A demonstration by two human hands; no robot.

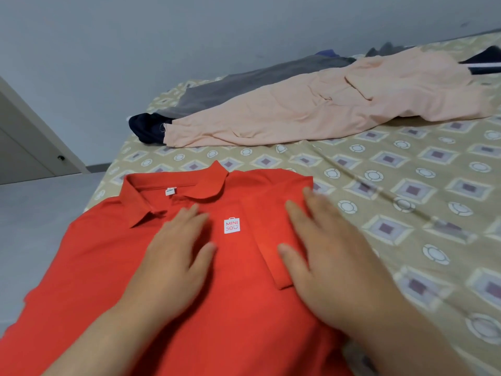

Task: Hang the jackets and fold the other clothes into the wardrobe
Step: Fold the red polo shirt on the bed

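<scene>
Both the left hand (173, 256) and the right hand (328, 264) press flat, fingers straight, on the red cotton polo shirt (108, 267), which lies front-up on the patterned beige bedsheet (406, 185), one sleeve folded inward.

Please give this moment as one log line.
step: fold red polo shirt | left hand: flat on chest | right hand: flat on folded sleeve

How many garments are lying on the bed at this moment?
5 clearly: red polo shirt nearest; peach garment mid-bed; grey garment behind it; navy garment at their left end; dark striped garment far right. Scraps behind may be more.
</scene>
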